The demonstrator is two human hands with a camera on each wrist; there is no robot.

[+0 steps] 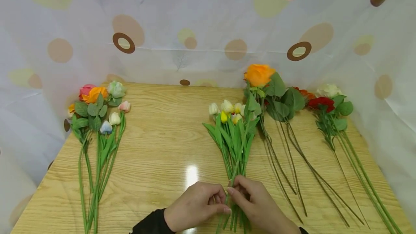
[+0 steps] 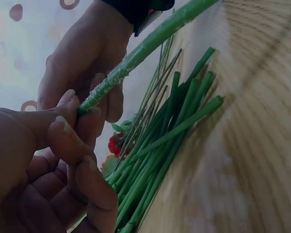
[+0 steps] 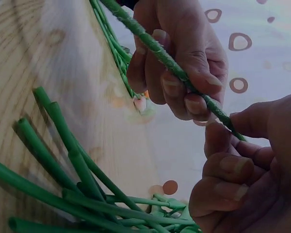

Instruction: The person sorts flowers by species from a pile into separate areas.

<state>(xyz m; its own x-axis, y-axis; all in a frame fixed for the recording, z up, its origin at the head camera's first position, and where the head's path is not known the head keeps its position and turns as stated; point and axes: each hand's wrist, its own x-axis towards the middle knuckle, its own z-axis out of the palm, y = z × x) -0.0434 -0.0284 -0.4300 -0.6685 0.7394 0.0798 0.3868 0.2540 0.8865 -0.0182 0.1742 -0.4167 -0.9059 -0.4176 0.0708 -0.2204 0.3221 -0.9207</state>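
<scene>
Both hands pinch one green flower stem (image 2: 136, 57) above the tabletop. Its surface looks rough and whitish in places. My left hand (image 1: 198, 205) holds it between thumb and curled fingers, and my right hand (image 1: 256, 199) pinches it slightly higher up, close beside. In the head view this stem runs up over a bunch of artificial tulips (image 1: 230, 136) with white and yellow heads and green leaves. The bunch's other stems (image 3: 58, 126) lie loose on the table beneath the hands, cut ends toward me. The held flower's head cannot be picked out among the bunch.
To the left on the wooden table (image 1: 156, 136) lies a mixed group of flowers (image 1: 94, 115). Right of the tulips are an orange rose (image 1: 259, 75) with long brown stems, a red flower (image 1: 321, 104) and a white flower (image 1: 328, 90). A patterned cloth (image 1: 208, 17) hangs behind.
</scene>
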